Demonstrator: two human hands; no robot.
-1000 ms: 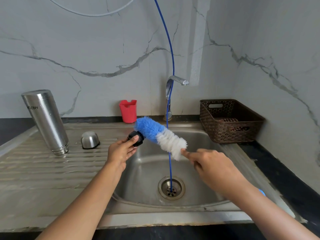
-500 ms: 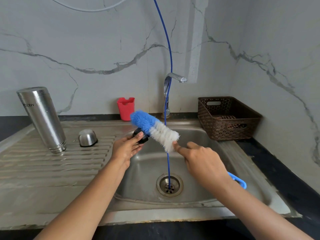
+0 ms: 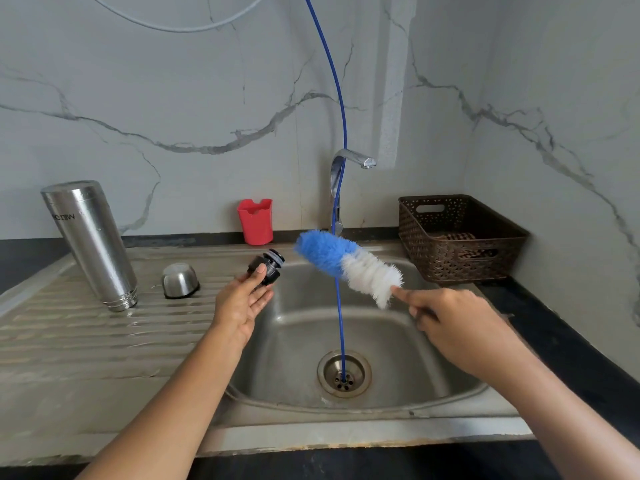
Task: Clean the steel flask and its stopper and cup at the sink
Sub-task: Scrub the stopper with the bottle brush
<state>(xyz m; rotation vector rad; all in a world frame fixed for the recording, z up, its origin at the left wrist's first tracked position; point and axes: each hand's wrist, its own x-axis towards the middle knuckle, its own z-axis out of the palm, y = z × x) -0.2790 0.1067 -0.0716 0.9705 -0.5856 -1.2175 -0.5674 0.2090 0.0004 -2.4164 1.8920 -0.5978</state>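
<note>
Red holder [image 3: 255, 221], brown basket [image 3: 460, 237] holding something dark, perhaps scrubbers.
</note>
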